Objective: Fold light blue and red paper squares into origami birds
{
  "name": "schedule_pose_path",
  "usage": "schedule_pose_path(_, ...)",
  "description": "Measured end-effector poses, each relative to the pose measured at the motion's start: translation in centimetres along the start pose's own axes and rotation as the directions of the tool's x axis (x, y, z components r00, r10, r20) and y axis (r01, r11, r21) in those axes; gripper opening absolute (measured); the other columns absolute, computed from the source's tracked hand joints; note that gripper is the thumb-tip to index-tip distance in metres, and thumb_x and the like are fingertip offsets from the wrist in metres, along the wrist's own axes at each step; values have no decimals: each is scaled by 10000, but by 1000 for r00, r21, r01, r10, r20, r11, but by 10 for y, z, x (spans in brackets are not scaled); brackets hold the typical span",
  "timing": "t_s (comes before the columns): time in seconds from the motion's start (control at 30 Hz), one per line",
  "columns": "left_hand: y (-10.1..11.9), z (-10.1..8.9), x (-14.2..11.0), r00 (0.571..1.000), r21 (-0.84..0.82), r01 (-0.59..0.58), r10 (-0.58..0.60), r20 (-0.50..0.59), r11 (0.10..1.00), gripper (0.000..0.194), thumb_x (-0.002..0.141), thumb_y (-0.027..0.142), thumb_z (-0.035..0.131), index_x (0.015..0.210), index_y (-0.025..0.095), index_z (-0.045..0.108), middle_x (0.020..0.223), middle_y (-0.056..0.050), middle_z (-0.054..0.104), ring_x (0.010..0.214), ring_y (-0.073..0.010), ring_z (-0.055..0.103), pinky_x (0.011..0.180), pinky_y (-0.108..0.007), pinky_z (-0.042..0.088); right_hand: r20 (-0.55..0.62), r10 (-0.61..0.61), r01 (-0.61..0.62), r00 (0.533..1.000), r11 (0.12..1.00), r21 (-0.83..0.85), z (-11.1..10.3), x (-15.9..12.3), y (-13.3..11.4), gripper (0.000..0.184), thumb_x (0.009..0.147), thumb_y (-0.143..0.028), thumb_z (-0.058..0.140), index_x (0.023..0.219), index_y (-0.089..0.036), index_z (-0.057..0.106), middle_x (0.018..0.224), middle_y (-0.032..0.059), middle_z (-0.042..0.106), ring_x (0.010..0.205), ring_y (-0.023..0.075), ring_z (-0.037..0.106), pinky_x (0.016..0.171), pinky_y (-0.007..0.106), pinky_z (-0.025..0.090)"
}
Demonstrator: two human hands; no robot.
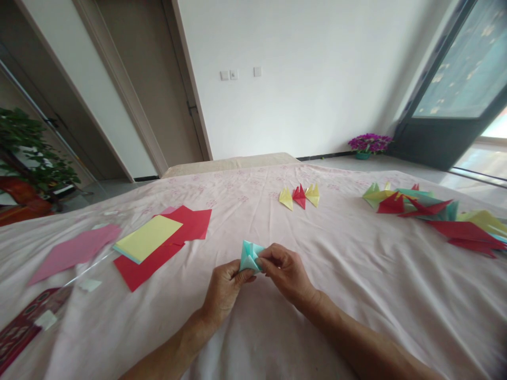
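Observation:
A small light-blue folded paper [249,255] is held up between my two hands, just above the pink cloth. My left hand [225,287] pinches its lower left edge, with the thumb lying along the bottom. On the other side, my right hand [288,272] grips a flap at the lower right between thumb and fingers. Creased, pointed layers show on the paper's near face. Beyond the hands stand two yellow folded paper pieces [285,198] and a red folded paper piece [299,197], side by side in a short row.
Flat sheets lie to the left: a yellow sheet [152,237] over red sheets [198,221], and a pink sheet [77,250]. A dark red package [27,327] is at the lower left. Several folded pieces [420,203] are heaped at the right on the pink cloth [336,316].

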State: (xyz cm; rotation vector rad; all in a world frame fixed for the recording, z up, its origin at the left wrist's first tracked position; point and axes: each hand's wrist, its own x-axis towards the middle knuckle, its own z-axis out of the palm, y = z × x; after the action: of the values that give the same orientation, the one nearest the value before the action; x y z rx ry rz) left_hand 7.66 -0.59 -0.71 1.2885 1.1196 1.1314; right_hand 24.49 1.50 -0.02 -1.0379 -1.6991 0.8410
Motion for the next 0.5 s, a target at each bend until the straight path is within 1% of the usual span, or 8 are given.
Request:
schedule_pose_path(0.1, -1, 2, -1, 1000, -20, -2, 3, 6, 1000, 306, 722, 436, 758, 856, 161, 775, 798, -31, 716, 802, -217, 662, 774, -327, 568, -45, -126, 119, 991, 983, -139, -1, -1, -5, 117, 820, -207, 636, 705, -192, 650, 669, -9, 581, 597, 112, 539, 556, 222, 411)
schedule_pose_path(0.17, -2, 3, 0, 1000, -33, 4, -3, 12, 999, 304, 724, 430, 759, 861, 158, 772, 813, -33, 718, 813, -219, 663, 773, -330, 570, -53, -164, 152, 985, 971, -183, -1, -2, -7, 112, 809, -176, 631, 699, -192, 644, 670, -11, 573, 589, 108, 529, 561, 226, 400)
schedule_pose_path(0.2, -3, 3, 0, 1000, -39, 8, -7, 15, 999, 306, 727, 429, 757, 870, 159, 772, 826, -36, 721, 825, -221, 664, 777, -332, 570, -54, -160, 147, 986, 971, -190, -2, -2, -7, 111, 805, -170, 632, 697, -193, 643, 667, -12, 575, 586, 108, 529, 563, 227, 400)
schedule_pose_path(0.23, -3, 2, 0, 1000, -46, 13, -12, 16, 999, 309, 727, 430, 756, 875, 159, 772, 836, -39, 724, 834, -224, 667, 781, -333, 569, -51, -139, 127, 989, 975, -183, -2, -2, -7, 112, 801, -170, 633, 692, -192, 641, 658, -15, 580, 582, 108, 531, 563, 226, 402)
schedule_pose_path(0.3, -3, 2, 1, 1000, -64, 24, -23, 18, 998, 322, 722, 443, 757, 876, 160, 771, 844, -45, 729, 837, -228, 674, 785, -334, 566, -7, -47, 46, 999, 994, -103, -2, 0, -5, 114, 803, -190, 635, 689, -189, 637, 626, -21, 595, 563, 108, 543, 545, 219, 413)
schedule_pose_path(0.4, -4, 0, 2, 999, -82, 33, -32, 17, 996, 332, 710, 457, 761, 856, 159, 768, 821, -47, 731, 799, -222, 682, 779, -333, 563, 141, 108, -123, 984, 987, 100, -2, 2, -1, 120, 819, -254, 628, 734, -172, 647, 604, -15, 631, 545, 116, 583, 509, 210, 444)
schedule_pose_path(0.43, -4, 0, 2, 999, -76, 32, -31, 15, 997, 332, 710, 458, 760, 857, 160, 768, 816, -46, 731, 780, -217, 682, 772, -329, 563, 180, 134, -161, 974, 977, 141, -3, 2, 0, 127, 820, -270, 627, 755, -164, 653, 609, -9, 643, 549, 120, 597, 506, 210, 455)
schedule_pose_path(0.5, -6, -1, 3, 1000, -40, 24, -24, 9, 999, 328, 714, 458, 756, 860, 164, 769, 803, -41, 732, 751, -208, 681, 748, -312, 559, 204, 150, -182, 967, 971, 153, -2, 3, 1, 127, 817, -273, 626, 776, -157, 660, 608, -4, 651, 549, 126, 610, 498, 209, 465)
